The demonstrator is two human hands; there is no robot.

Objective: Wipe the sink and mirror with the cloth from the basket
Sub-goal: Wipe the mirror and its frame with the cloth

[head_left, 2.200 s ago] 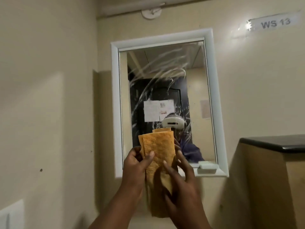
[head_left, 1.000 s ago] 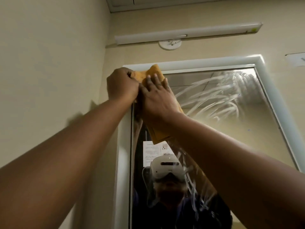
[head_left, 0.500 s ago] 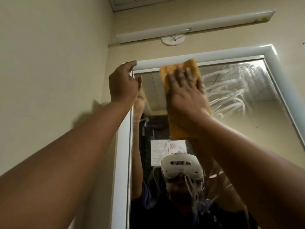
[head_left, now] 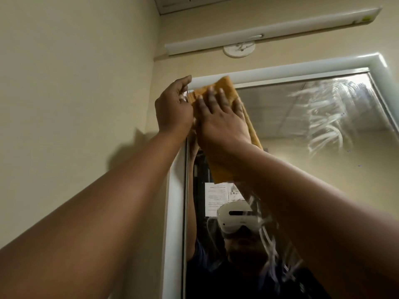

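Observation:
An orange cloth (head_left: 226,88) lies flat against the top left corner of the mirror (head_left: 302,130), its lower end hanging down the glass. My right hand (head_left: 218,121) presses on it with fingers spread. My left hand (head_left: 173,108) is beside it at the mirror's white frame (head_left: 280,71), fingers curled at the cloth's left edge. White streaks of foam cover the upper right of the glass. The sink and basket are out of view.
A beige side wall (head_left: 75,93) runs close on the left of the mirror. Above the frame hang a long white light tube (head_left: 269,29) and a round white fitting (head_left: 238,50). The glass reflects a person wearing a white headset (head_left: 237,216).
My right hand has slid the cloth left, back into the mirror's top left corner, until it meets my left hand. The camera view has shifted slightly.

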